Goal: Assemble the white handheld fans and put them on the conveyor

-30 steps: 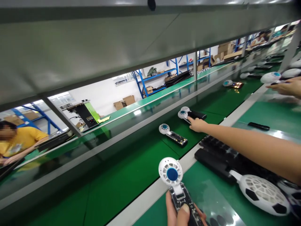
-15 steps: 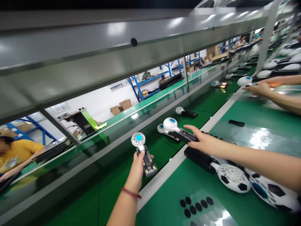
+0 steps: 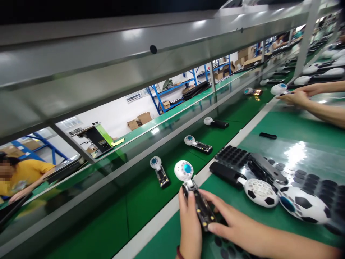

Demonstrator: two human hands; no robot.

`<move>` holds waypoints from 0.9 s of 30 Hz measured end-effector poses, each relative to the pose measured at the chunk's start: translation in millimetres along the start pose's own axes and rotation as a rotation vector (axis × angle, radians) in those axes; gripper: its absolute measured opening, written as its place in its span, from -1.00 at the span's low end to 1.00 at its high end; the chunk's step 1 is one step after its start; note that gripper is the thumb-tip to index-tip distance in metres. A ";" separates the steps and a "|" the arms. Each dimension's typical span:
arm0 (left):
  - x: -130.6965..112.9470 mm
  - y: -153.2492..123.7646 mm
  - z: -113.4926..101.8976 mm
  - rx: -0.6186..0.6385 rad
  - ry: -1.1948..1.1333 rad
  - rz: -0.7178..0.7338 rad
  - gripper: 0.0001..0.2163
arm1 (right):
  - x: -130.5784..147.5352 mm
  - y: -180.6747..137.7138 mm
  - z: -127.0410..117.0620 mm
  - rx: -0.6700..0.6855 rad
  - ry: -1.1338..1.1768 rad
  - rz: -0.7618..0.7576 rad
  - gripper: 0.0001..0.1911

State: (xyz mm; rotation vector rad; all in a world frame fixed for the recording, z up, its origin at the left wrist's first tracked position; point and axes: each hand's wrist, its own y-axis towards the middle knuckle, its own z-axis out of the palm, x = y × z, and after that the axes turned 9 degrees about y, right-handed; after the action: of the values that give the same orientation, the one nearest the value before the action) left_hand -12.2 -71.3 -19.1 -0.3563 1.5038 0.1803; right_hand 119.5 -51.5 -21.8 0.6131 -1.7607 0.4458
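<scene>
A handheld fan (image 3: 184, 170) with a white round head and blue centre is held by both hands over the near edge of the belt. Its black handle lies open, with circuitry and yellowish spots showing. My left hand (image 3: 189, 219) wraps the left side of the handle, thumb on top. My right hand (image 3: 229, 216) grips the handle from the right, near its lower end. On the green belt, a second open fan (image 3: 161, 176) lies just beyond my hands. Another open fan (image 3: 205, 146) rests farther along.
Two football-patterned fans (image 3: 260, 192) lie on the green bench to the right, beside sheets of black round pads (image 3: 233, 155). A black strip (image 3: 268, 135) lies farther back. A co-worker's hands (image 3: 299, 95) hold another fan at right. A metal beam (image 3: 107, 68) spans overhead.
My left hand has let go of one fan, which now lies on the belt. The right hand has brought another fan nearer, and both hands now grip it.
</scene>
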 end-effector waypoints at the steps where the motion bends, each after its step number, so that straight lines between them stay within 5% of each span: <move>1: 0.5 -2.9 -1.2 -0.041 -0.154 -0.082 -0.65 | -3.4 -1.4 -3.0 -0.018 -0.033 -0.011 -0.39; 5: 8.3 -8.5 -8.3 -0.113 -0.512 -0.295 -0.82 | -15.8 1.6 -10.9 -0.078 -0.330 -0.082 -0.80; 11: 30.9 -19.6 -3.9 -0.124 -0.365 -0.218 -0.75 | -22.2 12.5 0.7 -0.070 -0.411 -0.065 -0.85; 19: 28.4 -21.6 -6.2 -0.137 -0.230 -0.234 -0.60 | -15.8 8.6 -8.1 -0.046 -0.223 -0.014 -0.86; 24: 31.6 -24.8 -5.0 -0.162 -0.129 -0.211 -0.50 | 12.9 10.2 -12.6 -0.052 0.180 0.121 -0.86; 27: 33.0 -25.9 -4.4 -0.219 -0.072 -0.138 -0.54 | 27.7 15.0 -5.2 -0.024 0.190 0.218 -0.89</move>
State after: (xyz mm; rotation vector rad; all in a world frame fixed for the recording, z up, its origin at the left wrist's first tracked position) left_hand -5.5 -100.4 -48.9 -0.6212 1.3864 0.2469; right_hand 108.6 -41.4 6.5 0.3506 -1.6537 0.6122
